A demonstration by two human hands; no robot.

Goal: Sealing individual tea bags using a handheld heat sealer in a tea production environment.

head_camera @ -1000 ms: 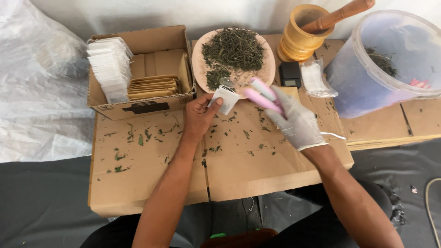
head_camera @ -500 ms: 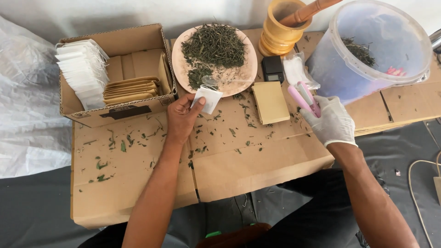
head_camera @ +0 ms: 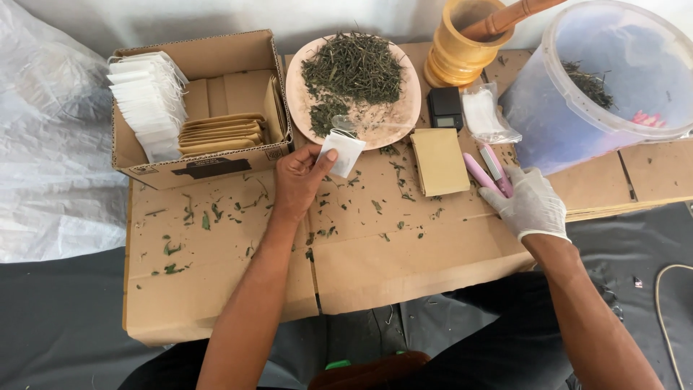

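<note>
Left hand [head_camera: 297, 180], bare, pinches a small white paper bag [head_camera: 341, 152] between thumb and fingers, holding it just at the near rim of the pink plate [head_camera: 412, 108]. The plate sits at the far edge of the cardboard worktop [head_camera: 375, 267], piled with dried green leaves [head_camera: 352, 66]. A clear scoop or spoon seems to lie on the plate right behind the bag; too faint to be sure.

Right hand [head_camera: 533, 204], in a white glove, closed around the near end of a pink and white handheld tool [head_camera: 488, 168], which lies low on the worktop near its right edge. Tool points toward the far side.

A flat tan envelope [head_camera: 439, 161] lies on the worktop between the two hands, apart from both. Behind it, a small black scale [head_camera: 445, 108] and a clear plastic packet [head_camera: 487, 115], side by side.

Far left corner: open cardboard box [head_camera: 209, 170] with a stack of white bags [head_camera: 148, 105] on its left side and tan envelopes [head_camera: 222, 133] stacked beside them.

Far edge, right of plate: wooden mortar [head_camera: 462, 61] with pestle [head_camera: 514, 16] leaning in it. Far right: big clear plastic bucket [head_camera: 577, 123] with some leaves inside.

Leaf bits scattered all over the worktop.
</note>
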